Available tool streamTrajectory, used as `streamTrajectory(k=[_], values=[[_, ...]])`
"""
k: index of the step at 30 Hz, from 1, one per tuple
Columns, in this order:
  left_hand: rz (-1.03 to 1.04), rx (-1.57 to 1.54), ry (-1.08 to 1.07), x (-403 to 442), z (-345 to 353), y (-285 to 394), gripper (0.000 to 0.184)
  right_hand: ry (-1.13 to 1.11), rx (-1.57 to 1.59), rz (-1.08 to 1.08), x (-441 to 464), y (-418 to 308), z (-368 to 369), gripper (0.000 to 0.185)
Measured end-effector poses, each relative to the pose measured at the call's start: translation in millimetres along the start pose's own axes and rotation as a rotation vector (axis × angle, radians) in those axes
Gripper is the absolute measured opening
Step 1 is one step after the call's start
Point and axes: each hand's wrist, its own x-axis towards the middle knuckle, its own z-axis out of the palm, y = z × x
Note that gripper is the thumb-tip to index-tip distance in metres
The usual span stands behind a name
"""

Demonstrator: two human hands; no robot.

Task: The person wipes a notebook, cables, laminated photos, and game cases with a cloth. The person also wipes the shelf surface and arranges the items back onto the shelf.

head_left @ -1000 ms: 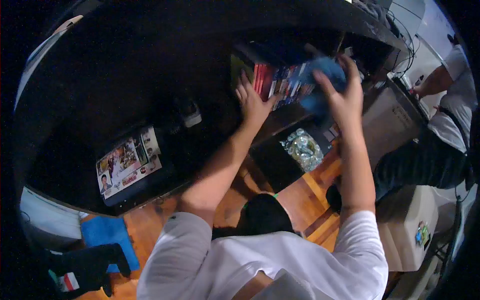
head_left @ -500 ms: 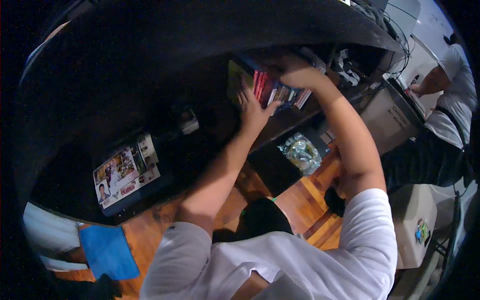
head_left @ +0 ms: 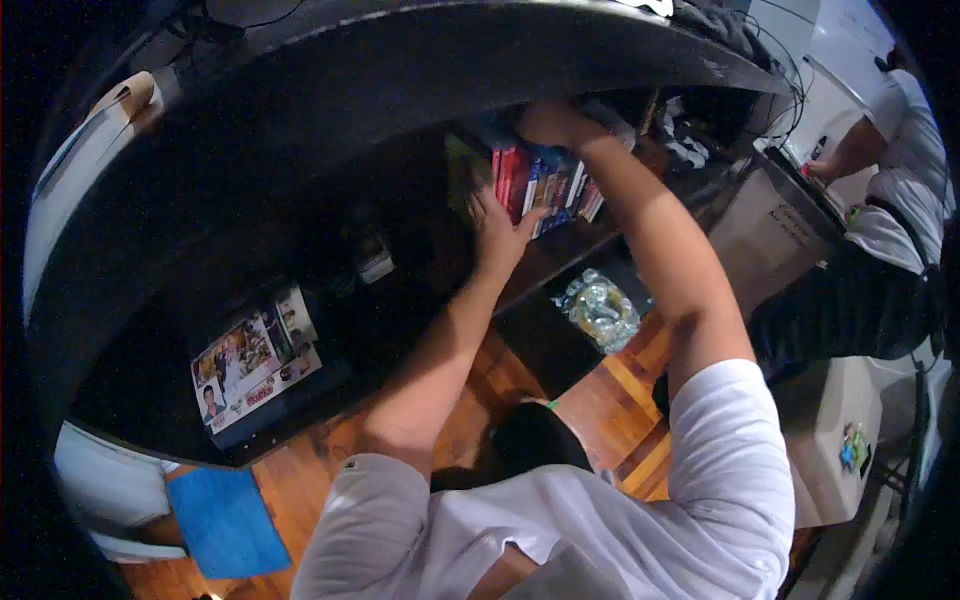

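A row of thin cases with red, blue and white spines stands upright on the dark shelf. My left hand rests against the row's left end and front, fingers spread, next to a greenish case. Over the top of the row, at the back, is my right hand; its fingers are hidden in shadow, so what it holds, if anything, does not show. No blue cloth is visible now.
A clear plastic-wrapped bundle lies on a black surface below. Photo prints sit on the left shelf. The shelf's upper board arches above my arms. At the right, another person stands by a large box.
My right hand, holding a blue cloth a second ago, has moved left over the top of the cases, and the cloth is out of sight. My left hand has stayed at the row.
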Motion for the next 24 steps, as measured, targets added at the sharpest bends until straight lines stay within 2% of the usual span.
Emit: streamTrajectory(k=[1,4,6,9,10,12,15,16,18,19,21,24], values=[[-0.002,0.010,-0.004,-1.4,-0.7,3.2,0.106,-0.222,-0.061,0.103,-6.9,-9.2,-8.0,0.034],[-0.021,0.012,-0.010,-0.7,-5.3,5.1,0.108,0.159,0.463,0.074,-50.5,-8.9,8.2,0.030],[-0.045,-0.037,-0.043,-0.4,-3.2,2.3,0.108,0.257,0.430,0.107,-82.1,-9.7,6.1,0.027],[-0.056,-0.079,-0.043,-1.5,-4.5,4.5,0.108,0.061,0.314,0.107,-97.4,0.9,-18.3,0.031],[-0.045,-0.059,-0.023,-1.5,-6.1,6.9,0.108,0.367,0.314,-0.004,-99.2,1.0,-21.6,0.025],[-0.020,-0.020,0.024,-0.4,-8.4,12.5,0.108,0.392,0.178,0.165,-78.1,6.9,-27.5,0.024],[-0.112,-0.121,-0.045,-1.8,2.9,0.2,0.107,0.660,-0.008,0.077,-31.6,23.1,6.1,0.024],[-0.080,-0.108,-0.042,-1.1,1.6,0.5,0.107,0.621,-0.319,-0.054,-3.4,43.8,48.3,0.027],[-0.010,-0.079,-0.035,2.1,-3.2,1.4,0.106,0.622,-0.352,-0.181,20.1,46.5,67.0,0.032],[-0.030,-0.066,-0.035,4.1,-4.8,2.6,0.106,0.664,-0.073,-0.180,26.1,33.4,60.2,0.035],[-0.081,-0.047,-0.048,-0.4,-5.1,7.1,0.106,0.572,0.204,-0.110,9.5,20.0,44.7,0.038],[-0.027,-0.006,-0.002,-1.4,-0.6,0.4,0.107,0.222,0.183,0.073,-45.2,0.6,-7.4,0.037]])
